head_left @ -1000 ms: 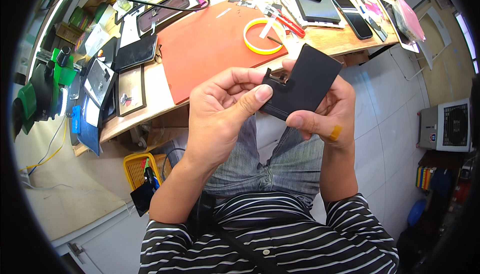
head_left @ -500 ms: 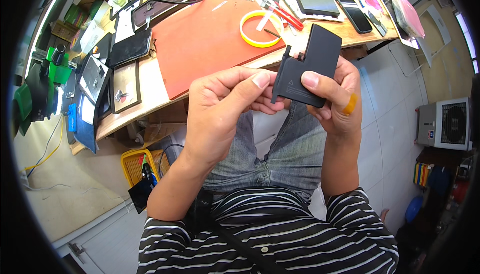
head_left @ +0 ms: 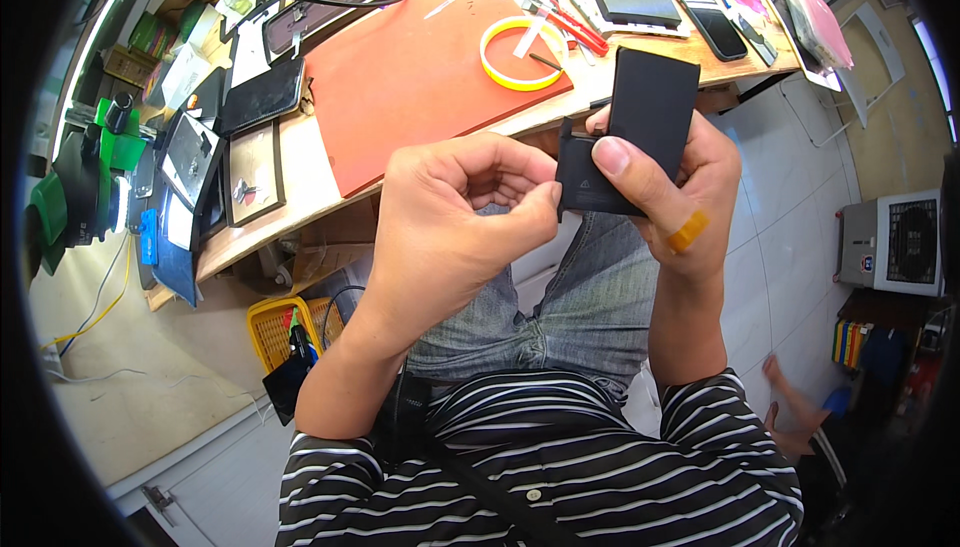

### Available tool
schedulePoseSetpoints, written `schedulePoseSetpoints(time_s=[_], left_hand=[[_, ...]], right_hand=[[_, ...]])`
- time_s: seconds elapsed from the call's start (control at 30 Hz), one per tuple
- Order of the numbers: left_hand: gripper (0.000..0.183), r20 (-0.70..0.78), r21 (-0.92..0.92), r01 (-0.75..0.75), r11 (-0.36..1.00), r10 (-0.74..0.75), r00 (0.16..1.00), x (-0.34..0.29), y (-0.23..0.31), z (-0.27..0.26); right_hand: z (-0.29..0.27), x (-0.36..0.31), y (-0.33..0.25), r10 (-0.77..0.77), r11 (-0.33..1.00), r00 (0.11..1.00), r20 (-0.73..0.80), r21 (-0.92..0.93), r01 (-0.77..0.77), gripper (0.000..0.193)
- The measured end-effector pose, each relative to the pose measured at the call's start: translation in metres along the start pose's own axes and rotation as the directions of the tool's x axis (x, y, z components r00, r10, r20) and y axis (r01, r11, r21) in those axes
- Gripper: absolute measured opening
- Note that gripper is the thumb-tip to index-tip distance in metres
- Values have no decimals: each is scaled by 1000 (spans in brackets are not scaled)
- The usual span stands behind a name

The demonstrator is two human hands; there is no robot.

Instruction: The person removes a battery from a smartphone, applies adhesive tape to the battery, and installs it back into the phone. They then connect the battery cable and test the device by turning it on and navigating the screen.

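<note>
My right hand [head_left: 690,192] grips a black L-shaped phone battery [head_left: 655,87], thumb pressed on its front face and fingers behind. A small piece of amber tape [head_left: 688,232] is stuck to that thumb. My left hand [head_left: 450,207] has its thumb and forefinger pinched at the battery's left edge; its other fingers are curled in. What lies between those fingertips is mostly hidden. The battery is held up in front of the table's near edge, over my lap.
An orange mat [head_left: 400,87] on the wooden table bears a yellow tape roll [head_left: 488,62]. Red-handled pliers [head_left: 578,29] and a dark phone [head_left: 705,22] lie beyond. More phones lie at left, near a yellow basket [head_left: 265,332]. Another person's bare leg [head_left: 795,402] shows at lower right.
The battery has turned and shifted slightly right. My left fingers have curled into a tighter pinch at its edge. A person's leg has come into view at lower right.
</note>
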State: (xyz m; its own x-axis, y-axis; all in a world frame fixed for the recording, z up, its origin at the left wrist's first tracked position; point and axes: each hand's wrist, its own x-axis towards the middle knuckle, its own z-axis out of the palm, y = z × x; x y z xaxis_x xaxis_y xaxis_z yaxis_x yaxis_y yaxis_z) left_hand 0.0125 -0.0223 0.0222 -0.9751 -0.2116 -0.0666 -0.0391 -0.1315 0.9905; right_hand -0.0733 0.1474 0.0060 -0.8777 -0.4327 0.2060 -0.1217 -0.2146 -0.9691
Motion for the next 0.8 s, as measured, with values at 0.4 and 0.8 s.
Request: schedulePoseSetpoints(time_s=[0.4, 0.8], left_hand=[[22, 67, 91, -170, 981, 164, 984, -2, -5, 2], [20, 13, 132, -440, 888, 442, 897, 10, -13, 1]], right_hand=[[-5, -5, -6, 16, 998, 1000, -5, 66, -15, 24], [-8, -8, -4, -97, 991, 993, 71, -85, 103, 26]])
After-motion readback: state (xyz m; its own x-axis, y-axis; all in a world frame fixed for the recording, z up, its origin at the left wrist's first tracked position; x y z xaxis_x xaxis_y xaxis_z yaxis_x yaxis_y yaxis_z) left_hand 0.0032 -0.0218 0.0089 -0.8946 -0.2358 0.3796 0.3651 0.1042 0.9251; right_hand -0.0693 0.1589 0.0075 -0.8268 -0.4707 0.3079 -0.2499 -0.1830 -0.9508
